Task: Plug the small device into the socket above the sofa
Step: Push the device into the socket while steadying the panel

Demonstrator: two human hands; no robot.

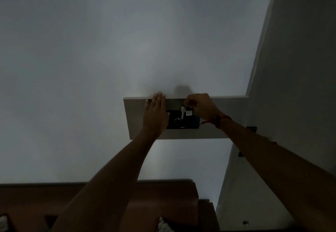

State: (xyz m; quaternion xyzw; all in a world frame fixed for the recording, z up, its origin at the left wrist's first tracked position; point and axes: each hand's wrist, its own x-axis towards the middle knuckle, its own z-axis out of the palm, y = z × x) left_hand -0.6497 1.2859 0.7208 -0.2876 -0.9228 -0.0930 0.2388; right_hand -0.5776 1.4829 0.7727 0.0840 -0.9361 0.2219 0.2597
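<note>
A black switch and socket panel with a round dial sits on a pale raised board on the wall. A small black device with a pale label is pressed against the panel's top edge, next to a small white piece. My right hand pinches the device from above, a red thread around its wrist. My left hand lies flat on the board, fingers together and pointing up, covering the panel's left edge. The room is dim.
A brown sofa back runs along the bottom of the view below the panel. A side wall meets the main wall on the right, carrying small dark fittings. Bare white wall fills the left and top.
</note>
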